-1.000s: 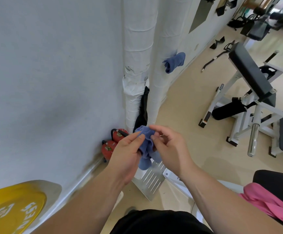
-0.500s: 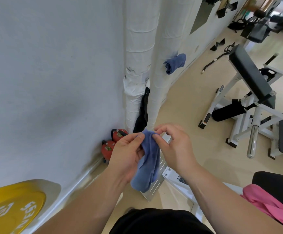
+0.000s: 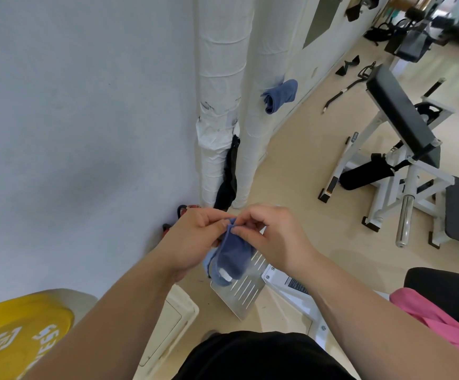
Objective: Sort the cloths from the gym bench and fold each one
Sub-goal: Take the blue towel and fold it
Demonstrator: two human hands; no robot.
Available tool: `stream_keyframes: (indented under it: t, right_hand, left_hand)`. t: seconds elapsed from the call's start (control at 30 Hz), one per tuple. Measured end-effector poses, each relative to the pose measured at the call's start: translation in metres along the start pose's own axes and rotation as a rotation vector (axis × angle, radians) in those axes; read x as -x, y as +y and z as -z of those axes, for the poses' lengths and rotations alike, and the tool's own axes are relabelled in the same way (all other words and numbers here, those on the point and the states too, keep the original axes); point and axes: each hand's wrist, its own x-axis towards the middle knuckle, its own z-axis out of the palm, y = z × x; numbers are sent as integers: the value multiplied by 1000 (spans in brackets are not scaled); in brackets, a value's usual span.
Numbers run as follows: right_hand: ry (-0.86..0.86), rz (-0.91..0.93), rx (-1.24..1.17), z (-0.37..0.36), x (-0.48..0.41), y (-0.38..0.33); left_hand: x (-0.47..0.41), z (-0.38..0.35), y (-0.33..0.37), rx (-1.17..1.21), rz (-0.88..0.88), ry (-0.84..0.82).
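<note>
A small blue cloth hangs in the air in front of me, pinched at its top edge by both hands. My left hand grips its left corner and my right hand grips it right beside, fingertips almost touching. A white label shows near the cloth's lower end. A pink cloth lies on the black gym bench pad at the lower right. Another blue cloth hangs rolled against the white pipe at the wall.
White wrapped pipes stand in the corner, with red fire extinguishers at their foot. A yellow weight plate sits at lower left. A metal footplate lies below my hands. A white-framed bench machine stands at right.
The bunched blue cloth has dropped open and now hangs from my fingers. Both hands have shifted their pinch to its top edge and stayed close together.
</note>
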Motion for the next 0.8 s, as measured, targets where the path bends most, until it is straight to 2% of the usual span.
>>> stream_keyframes:
  t: [0.43, 0.53, 0.63, 0.8]
  right_hand:
    - [-27, -96, -138, -2, 1, -5]
    - [-57, -126, -192, -1, 1, 0]
    - [-203, -193, -192, 0, 2, 10]
    - [-329, -59, 192, -9, 10, 37]
  left_hand:
    - [5, 2, 1, -95, -34, -37]
    - [2, 3, -2, -128, -21, 68]
    - [0, 6, -3, -176, -43, 216]
    - [-10, 25, 3, -153, -181, 416]
